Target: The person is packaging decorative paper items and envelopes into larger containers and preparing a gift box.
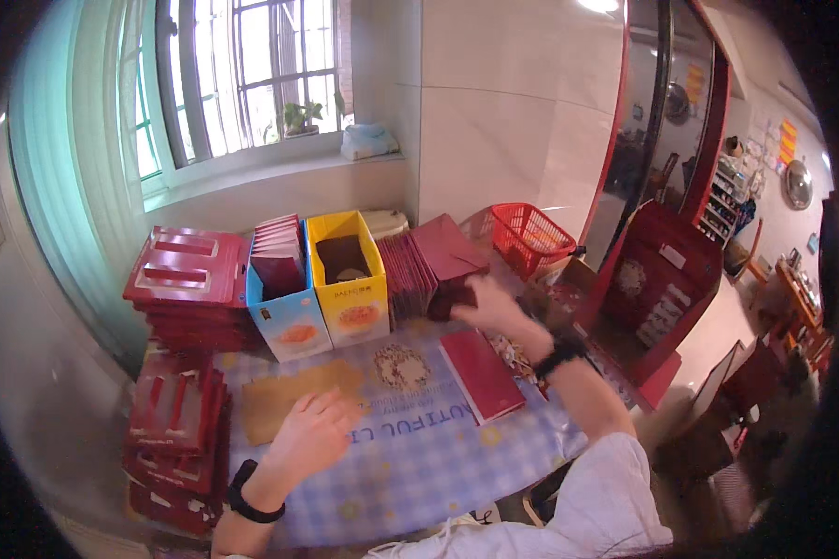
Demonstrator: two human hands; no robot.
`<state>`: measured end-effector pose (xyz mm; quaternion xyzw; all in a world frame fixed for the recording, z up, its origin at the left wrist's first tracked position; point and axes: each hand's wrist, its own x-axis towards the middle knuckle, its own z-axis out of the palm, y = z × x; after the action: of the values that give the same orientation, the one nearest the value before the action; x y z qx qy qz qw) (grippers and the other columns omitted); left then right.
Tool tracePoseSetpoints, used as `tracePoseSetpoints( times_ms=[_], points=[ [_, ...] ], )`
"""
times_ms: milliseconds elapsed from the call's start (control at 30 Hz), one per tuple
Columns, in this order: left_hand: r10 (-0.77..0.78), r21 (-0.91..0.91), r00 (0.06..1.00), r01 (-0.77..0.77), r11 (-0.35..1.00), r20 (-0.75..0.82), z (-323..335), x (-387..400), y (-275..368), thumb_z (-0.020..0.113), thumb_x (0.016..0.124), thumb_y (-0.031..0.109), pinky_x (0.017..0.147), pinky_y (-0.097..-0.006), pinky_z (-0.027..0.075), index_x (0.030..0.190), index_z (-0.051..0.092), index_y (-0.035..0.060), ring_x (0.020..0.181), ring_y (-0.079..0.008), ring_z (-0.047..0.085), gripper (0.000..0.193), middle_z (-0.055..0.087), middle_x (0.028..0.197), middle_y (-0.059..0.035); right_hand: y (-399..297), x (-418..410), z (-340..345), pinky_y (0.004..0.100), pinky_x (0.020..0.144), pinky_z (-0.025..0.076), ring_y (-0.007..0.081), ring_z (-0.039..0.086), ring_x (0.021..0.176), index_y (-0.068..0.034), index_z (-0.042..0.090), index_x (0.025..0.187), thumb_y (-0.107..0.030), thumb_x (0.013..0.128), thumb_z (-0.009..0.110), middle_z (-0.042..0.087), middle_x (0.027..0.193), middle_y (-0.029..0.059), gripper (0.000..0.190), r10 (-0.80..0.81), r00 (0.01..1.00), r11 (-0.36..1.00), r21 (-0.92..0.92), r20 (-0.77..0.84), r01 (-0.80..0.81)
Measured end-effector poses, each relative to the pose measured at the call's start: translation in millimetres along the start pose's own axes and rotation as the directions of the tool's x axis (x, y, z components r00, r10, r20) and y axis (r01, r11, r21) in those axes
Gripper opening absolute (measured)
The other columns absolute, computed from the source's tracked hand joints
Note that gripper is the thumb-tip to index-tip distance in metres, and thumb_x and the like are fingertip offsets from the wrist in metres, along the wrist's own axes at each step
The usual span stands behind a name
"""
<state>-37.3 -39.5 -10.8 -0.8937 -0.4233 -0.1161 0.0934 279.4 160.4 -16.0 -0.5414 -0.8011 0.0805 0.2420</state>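
Observation:
My left hand [316, 427] is over the near right part of a flat brown paper or card sheet [269, 402], palm down, with nothing visibly held. Whether it touches the sheet is unclear. At the back, my right hand [498, 312] reaches to a dark maroon piece [451, 297] at the front of a row of maroon card sleeves [405, 269]; blur hides whether its fingers grip it. A flat maroon envelope-like piece [444, 244] lies on top of that row. Below my right hand, a red booklet or folder [482, 374] lies on the checked tablecloth [405, 482].
Stacks of red boxes [189, 262] line the left side. Beside them stand a blue carton [290, 328] holding upright red-and-white pieces and a yellow carton [356, 307]. A red plastic basket [531, 237] and a large open maroon box [661, 286] are at the right.

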Motion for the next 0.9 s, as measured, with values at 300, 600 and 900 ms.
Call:
tracePoseSetpoints(
  times_ms=[300,600,900],
  points=[
    [-0.011,0.066,0.985,0.022,0.998,-0.171,16.1,-12.9,2.8,0.063,0.068,0.017,0.089,-0.0417,0.039,0.095,0.062,0.009,0.108,-0.0215,0.049,0.028,0.058,0.1,-0.0035,-36.8,-104.0,26.0,0.0502,0.099,0.03,0.0497,0.024,0.122,-0.01,0.02,0.135,-0.041,0.064,0.069,0.015,0.137,0.0277,0.092,0.18,0.934,0.961,-0.259,0.309,-0.099],
    [-0.081,-0.002,0.975,0.083,0.997,-0.208,9.8,-20.3,11.3,0.065,0.07,0.02,0.096,-0.0437,0.034,0.101,0.06,0.009,0.117,-0.0259,0.044,0.033,0.055,0.113,-0.0079,-31.2,-107.1,-27.9,0.0369,0.096,0.035,0.0294,0.039,0.118,-0.006,0.027,0.132,-0.02,0.072,0.061,0.036,0.127,0.0195,0.07,0.146,0.973,0.7,0.676,0.179,-0.23],
    [-0.048,-0.179,0.996,0.034,0.983,-0.073,37.2,-22.7,20.5,0.062,0.075,0.034,0.096,-0.0419,0.035,0.126,0.043,0.009,0.121,-0.0292,0.04,0.06,0.042,0.131,-0.0133,-107.3,-135.4,-38.1,0.033,0.082,0.048,0.0202,0.056,0.098,-0.008,0.033,0.13,-0.018,0.078,0.054,0.053,0.113,0.0085,0.057,0.058,0.895,-0.12,0.893,0.442,-0.433]
  ],
)
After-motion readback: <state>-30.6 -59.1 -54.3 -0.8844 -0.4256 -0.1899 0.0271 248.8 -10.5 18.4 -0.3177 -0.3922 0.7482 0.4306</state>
